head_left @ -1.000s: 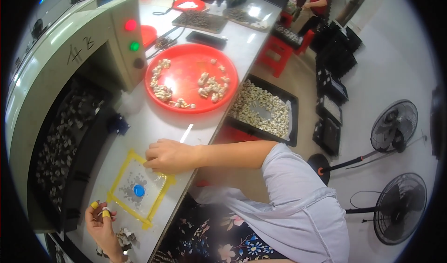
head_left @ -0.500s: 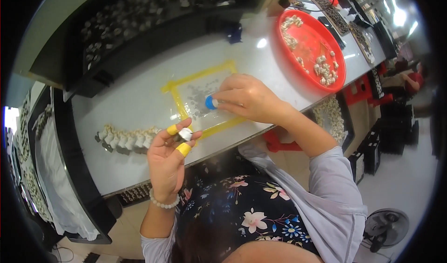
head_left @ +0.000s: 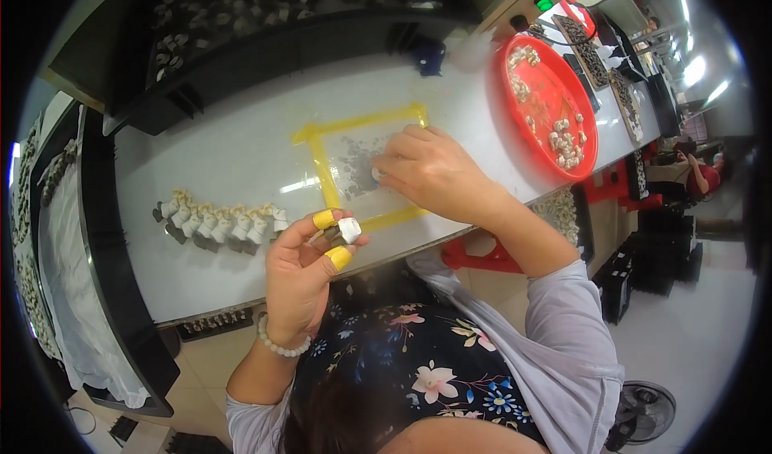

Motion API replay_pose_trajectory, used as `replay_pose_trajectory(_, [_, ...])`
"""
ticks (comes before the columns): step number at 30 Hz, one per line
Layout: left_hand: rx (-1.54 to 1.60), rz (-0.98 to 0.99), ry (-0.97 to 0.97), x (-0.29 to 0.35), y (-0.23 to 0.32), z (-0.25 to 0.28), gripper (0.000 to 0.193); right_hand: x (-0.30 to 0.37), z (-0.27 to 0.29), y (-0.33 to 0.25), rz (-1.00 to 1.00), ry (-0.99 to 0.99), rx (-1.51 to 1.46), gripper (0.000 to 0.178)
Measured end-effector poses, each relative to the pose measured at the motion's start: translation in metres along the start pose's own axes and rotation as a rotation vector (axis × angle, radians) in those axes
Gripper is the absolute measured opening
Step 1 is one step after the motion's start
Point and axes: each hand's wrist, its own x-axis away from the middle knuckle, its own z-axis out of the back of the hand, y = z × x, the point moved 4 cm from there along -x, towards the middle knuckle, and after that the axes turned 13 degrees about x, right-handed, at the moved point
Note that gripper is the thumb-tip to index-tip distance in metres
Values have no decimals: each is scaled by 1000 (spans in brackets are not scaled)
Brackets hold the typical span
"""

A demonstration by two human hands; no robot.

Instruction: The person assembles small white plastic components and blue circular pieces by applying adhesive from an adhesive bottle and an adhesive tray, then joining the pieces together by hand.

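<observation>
My left hand (head_left: 301, 265), with yellow covers on its thumb and a finger, pinches a small white figurine piece (head_left: 348, 230) with a dark grey part, just above the table's near edge. My right hand (head_left: 438, 172) reaches over a clear sheet framed with yellow tape (head_left: 326, 172), where many small grey bits (head_left: 354, 152) lie scattered. Its fingers are bent together, tips down at the bits. A bluish-white spot shows at those fingertips; what they hold, if anything, is hidden. Left of my left hand, a row of small white figurines (head_left: 223, 225) with grey bases lies on the white table.
At the right stands a red oval tray (head_left: 591, 144) with small cream pieces in it. A black tray (head_left: 241, 60) of white pieces is at the back, a dark blue object (head_left: 430, 57) beside it. Racks stand at the left; a person in red (head_left: 706, 179) sits far right.
My view has shifted slightly. The right fingertips have turned downward among the grey bits, and the blue thing at them is now mostly hidden. The left hand still holds the white piece.
</observation>
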Motion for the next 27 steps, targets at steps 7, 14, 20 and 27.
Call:
replay_pose_trajectory(7, [80, 27, 61, 1, -8, 2, 36, -4, -1, -5, 73, -25, 18, 21])
replay_pose_trajectory(14, [105, 49, 41, -2, -23, 0, 34, -4, -1, -8, 54, -39, 22, 22])
replay_pose_trajectory(20, [114, 43, 22, -9, -34, -4, 28, -1, -2, -4, 62, -4, -21, 22])
replay_pose_trajectory(27, [79, -61, -18, -12, -38, 0, 29, 11, 3, 8, -144, 119, -335, 22])
